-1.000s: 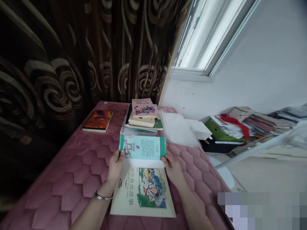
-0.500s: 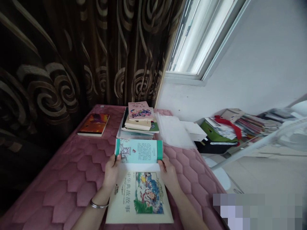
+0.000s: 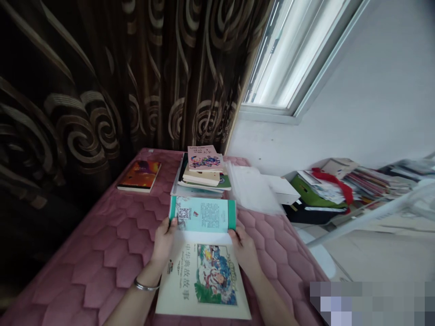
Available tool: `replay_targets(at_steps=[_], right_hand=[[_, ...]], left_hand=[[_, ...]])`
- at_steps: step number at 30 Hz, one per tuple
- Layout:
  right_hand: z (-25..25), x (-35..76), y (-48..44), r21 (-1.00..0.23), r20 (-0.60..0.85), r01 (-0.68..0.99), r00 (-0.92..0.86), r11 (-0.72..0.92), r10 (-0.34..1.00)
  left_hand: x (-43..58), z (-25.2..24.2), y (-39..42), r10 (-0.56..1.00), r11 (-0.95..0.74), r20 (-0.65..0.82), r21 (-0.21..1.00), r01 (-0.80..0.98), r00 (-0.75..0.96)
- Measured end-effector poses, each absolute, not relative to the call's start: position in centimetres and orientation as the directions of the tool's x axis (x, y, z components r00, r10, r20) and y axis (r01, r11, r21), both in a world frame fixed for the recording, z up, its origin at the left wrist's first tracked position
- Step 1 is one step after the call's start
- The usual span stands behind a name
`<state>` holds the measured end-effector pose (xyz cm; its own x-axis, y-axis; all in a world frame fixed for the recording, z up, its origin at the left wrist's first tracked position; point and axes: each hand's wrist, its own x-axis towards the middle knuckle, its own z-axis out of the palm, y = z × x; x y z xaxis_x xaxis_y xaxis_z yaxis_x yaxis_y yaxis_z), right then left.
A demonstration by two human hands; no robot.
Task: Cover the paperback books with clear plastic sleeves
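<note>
A large cream book (image 3: 204, 280) with a colourful cover picture lies on the pink quilted surface (image 3: 112, 253) in front of me. Its green-edged flap (image 3: 203, 214) stands folded up at the far end. My left hand (image 3: 164, 242) grips the flap's left lower corner, and a metal bangle sits on that wrist. My right hand (image 3: 245, 247) grips the flap's right lower corner. Both hands pinch the flap with fingers closed on it.
A stack of several books (image 3: 203, 172) lies just beyond the flap, an orange book (image 3: 140, 174) to its left. Clear plastic sleeves (image 3: 251, 188) and a white box (image 3: 283, 189) sit at the right edge. Dark patterned curtain (image 3: 102, 81) behind; cluttered books on the floor (image 3: 340, 185) to the right.
The view has shifted slightly. My hands keep the same grip on the flap, which stays folded up.
</note>
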<state>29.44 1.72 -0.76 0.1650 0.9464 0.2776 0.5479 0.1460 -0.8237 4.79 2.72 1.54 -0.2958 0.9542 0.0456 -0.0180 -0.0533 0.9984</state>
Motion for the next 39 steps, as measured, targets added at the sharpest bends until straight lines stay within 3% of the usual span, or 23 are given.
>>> replay_targets(at_steps=[10,15,22,27,32,39], right_hand=[[-0.4,29.3,1.5,-0.857,0.236,0.501,0.169,0.122,0.957],[-0.5,29.2,1.5,-0.849,0.226,0.519,0.181,0.103,0.957],[-0.3,29.2,1.5,-0.844,0.235,0.528,0.203,0.095,0.951],[-0.4,29.2,1.8,-0.861,0.240,0.495,0.182,0.122,0.954],[0.4,29.9,1.9,-0.897,0.158,0.432,0.127,0.089,0.979],[2.8,30.6,-0.4,-0.939,0.002,0.344,-0.017,0.007,1.000]], left_hand=[[4.8,1.9,2.6,0.941,-0.060,0.004,0.986,-0.153,-0.338],[4.8,1.9,2.6,0.943,-0.094,0.049,0.988,-0.122,-0.330],[4.3,2.3,2.9,0.977,-0.038,0.000,0.984,-0.172,-0.215],[4.2,1.9,3.2,0.969,-0.114,0.093,0.990,-0.083,-0.229],[4.5,1.5,3.6,0.946,-0.161,0.153,0.987,-0.002,-0.287],[4.8,1.9,3.4,0.946,-0.186,0.168,0.982,-0.042,-0.279]])
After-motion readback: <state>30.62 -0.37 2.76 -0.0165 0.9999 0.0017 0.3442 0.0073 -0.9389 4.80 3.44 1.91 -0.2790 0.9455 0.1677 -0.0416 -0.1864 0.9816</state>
